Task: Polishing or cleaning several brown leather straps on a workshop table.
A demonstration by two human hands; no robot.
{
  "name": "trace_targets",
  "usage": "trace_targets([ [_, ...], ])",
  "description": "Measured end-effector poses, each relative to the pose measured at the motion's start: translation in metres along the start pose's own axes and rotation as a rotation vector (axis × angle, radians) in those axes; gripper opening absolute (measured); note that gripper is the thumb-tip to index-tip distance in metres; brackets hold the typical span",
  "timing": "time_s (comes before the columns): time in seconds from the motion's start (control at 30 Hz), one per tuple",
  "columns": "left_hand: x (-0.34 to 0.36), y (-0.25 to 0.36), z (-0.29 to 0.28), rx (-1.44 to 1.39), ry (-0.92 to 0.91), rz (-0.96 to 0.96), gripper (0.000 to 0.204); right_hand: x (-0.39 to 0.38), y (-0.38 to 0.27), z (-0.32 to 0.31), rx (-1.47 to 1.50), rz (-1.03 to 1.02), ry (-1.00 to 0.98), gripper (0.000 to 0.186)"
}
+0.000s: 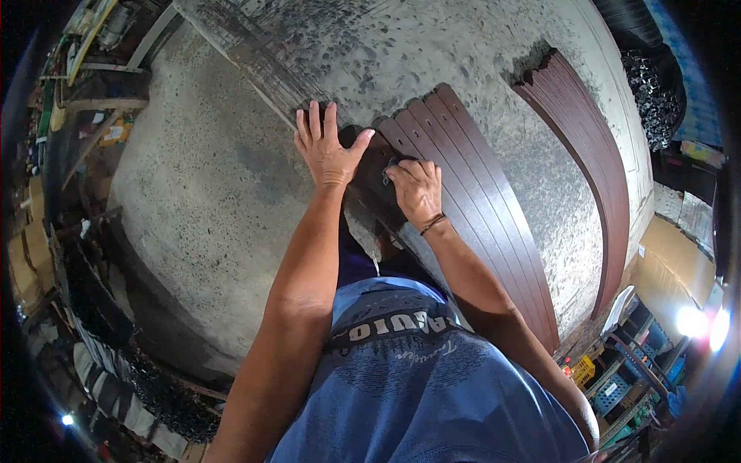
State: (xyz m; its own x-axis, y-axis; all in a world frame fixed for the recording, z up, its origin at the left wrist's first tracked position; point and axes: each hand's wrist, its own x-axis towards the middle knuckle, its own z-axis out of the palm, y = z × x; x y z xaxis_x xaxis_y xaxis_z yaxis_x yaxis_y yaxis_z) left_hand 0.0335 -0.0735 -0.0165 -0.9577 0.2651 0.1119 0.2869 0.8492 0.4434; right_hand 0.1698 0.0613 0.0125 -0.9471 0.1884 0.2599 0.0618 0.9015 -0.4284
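My left hand [328, 150] lies palm down with fingers spread, across the end of a dark slat and the strip of surface beside it. Close to its right, my right hand [417, 189] is closed, thumb and fingertips pinching a small shiny metal piece [388, 171] against the dark slat's end. Its exact kind is too small to make out. Right of my hands, several long brown slats [471, 181] lie side by side, with small slots near their far ends. A cord circles my right wrist.
A stack of brown slats [590, 154] lies farther right on the grey, pitted surface [208, 177]. A dark bag [652, 96] of small black parts stands at the far right. Cardboard [675, 258] and blue crates [611, 392] are at lower right. Wooden framing [100, 104] lines the left.
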Motion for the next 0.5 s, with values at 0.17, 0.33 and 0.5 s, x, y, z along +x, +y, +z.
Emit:
trace_targets([
  [0.17, -0.001, 0.003, -0.002, 0.004, -0.013, -0.025, 0.085, -0.024, 0.01, -0.008, 0.006, 0.019, -0.01, 0.012],
  [0.33, -0.002, 0.003, -0.002, 0.01, -0.012, -0.008, 0.085, -0.004, 0.002, -0.003, 0.001, 0.02, -0.013, 0.011],
  [0.5, -0.002, 0.004, 0.0, 0.025, -0.02, -0.027, 0.086, -0.012, 0.004, -0.009, -0.01, 0.011, -0.031, 0.017],
])
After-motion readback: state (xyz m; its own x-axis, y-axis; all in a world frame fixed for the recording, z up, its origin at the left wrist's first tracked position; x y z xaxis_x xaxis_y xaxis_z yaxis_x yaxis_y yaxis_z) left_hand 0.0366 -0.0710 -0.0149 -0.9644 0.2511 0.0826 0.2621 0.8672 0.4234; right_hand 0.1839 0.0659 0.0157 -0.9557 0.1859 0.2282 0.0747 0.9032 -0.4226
